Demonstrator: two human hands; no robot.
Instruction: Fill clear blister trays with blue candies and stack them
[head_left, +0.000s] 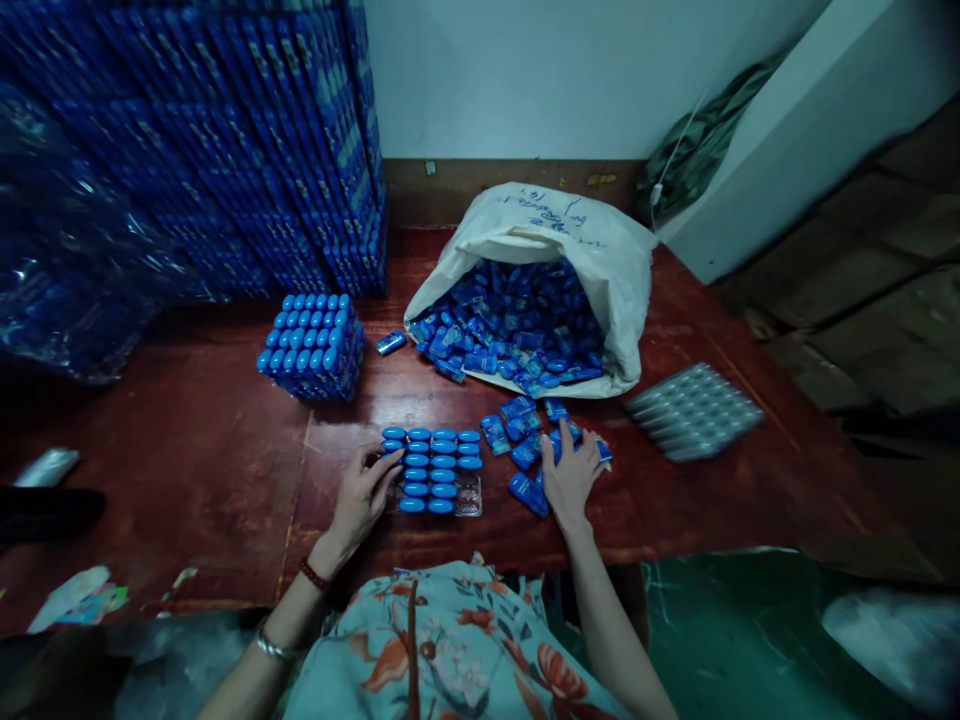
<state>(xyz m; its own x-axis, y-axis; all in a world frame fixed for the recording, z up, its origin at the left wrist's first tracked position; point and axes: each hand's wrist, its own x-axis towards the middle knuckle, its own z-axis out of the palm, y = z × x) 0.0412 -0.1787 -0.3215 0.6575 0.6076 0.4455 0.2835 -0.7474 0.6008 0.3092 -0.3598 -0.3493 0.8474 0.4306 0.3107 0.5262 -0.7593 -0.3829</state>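
A clear compartment tray (469, 497) lies in front of me, mostly filled with small blue containers (442, 462) standing on edge in rows. Bare compartments show at its lower right corner. My left hand (366, 492) grips the tray's left side, thumb and fingers bent around its edge. To the right, my right hand (574, 475) rests with fingers spread over a loose pile of blue containers (523, 428). Whether its fingertips hold one, I cannot make out. Behind the pile, a white sack (630, 290) lies on its side, its mouth full of the same containers.
A block of stacked filled trays (311, 345) stands at left, near one loose container (390, 343). Tall blue stacks (285, 150) rise behind it, with plastic wrap (67, 240) beside them. Nested clear trays (696, 410) sit at right on the red-brown table (225, 450).
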